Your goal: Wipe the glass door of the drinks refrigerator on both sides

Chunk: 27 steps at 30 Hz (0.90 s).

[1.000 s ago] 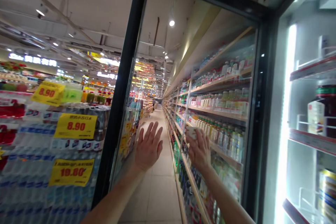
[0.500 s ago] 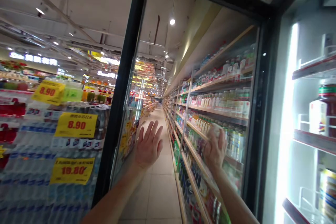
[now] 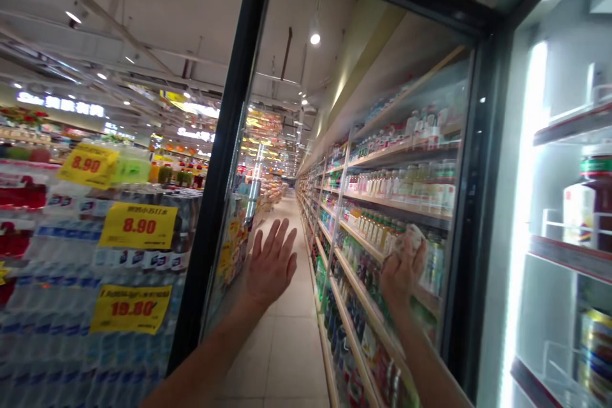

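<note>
A black-framed glass door [image 3: 220, 140] stands swung open before me, and the aisle shows through its pane. My left hand [image 3: 272, 264] lies flat against the glass toward the left side, fingers stretched out and nothing in it. On the right part of the pane, my right hand [image 3: 404, 271] presses a crumpled whitish cloth [image 3: 414, 237] to the glass. Its fingers cover part of the cloth.
To the right is the lit fridge interior, with bottles [image 3: 595, 197] on wire-fronted shelves [image 3: 568, 255]. Packs of bottled water [image 3: 62, 293] with yellow price signs [image 3: 138, 225] stand at the left. Beyond the glass, long drink shelves [image 3: 363, 239] line the tiled aisle floor [image 3: 287, 344].
My right hand has slid to the right across the glass with the cloth, which shows more clearly now. My left hand stays in place on the pane.
</note>
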### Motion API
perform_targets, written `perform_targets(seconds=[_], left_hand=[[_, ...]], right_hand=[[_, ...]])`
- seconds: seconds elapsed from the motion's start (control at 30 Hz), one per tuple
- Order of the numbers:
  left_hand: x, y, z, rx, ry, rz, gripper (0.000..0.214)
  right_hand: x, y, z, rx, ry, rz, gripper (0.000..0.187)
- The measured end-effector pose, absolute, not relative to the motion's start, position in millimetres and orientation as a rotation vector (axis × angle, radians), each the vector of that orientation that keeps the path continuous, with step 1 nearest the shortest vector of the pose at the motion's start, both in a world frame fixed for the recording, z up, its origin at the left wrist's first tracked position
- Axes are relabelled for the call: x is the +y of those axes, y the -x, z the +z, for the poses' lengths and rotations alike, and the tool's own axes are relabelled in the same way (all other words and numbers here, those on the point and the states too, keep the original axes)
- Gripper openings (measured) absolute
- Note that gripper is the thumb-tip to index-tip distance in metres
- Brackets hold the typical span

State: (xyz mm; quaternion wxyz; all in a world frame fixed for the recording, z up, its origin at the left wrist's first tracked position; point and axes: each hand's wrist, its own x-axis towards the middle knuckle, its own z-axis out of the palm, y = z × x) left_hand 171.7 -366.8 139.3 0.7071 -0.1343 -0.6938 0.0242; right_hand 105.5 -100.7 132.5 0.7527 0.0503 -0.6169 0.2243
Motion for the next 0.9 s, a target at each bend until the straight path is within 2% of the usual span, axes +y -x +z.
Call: perform_targets(seconds=[0.1,0.27,0.5,0.67,0.73,0.83,0.9], left_hand=[[-366,-172,139,-1.546,0.293,0.057,0.043],[-368,-171,139,-1.562,0.295,0.057,0.043],[-367,-171,139,-1.536,0.301,0.051,0.041],[-367,-171,139,-1.543,0.311,0.044,0.043],[-368,-171,139,-1.547,0.313,0.044,0.043],[-367,-171,138,-1.551,0.307,0.046,0.042],[-367,-171,138,-1.557,0.303,0.041,0.042]], right_hand=[[-114,-112,125,-1.368,-0.166,0.436,0.053],[-149,-128,102,-1.583,-0.684,0.084,0.051],[-139,-118,130,-1.363,-0.235,0.392,0.052],[-153,-125,98,-1.534,-0.728,0.074,0.049],[-133,-118,101,-1.507,-0.607,0.134,0.048],[-95,-105,120,-1.394,-0.153,0.449,0.048],[-85,-103,126,-1.348,-0.001,0.565,0.049]])
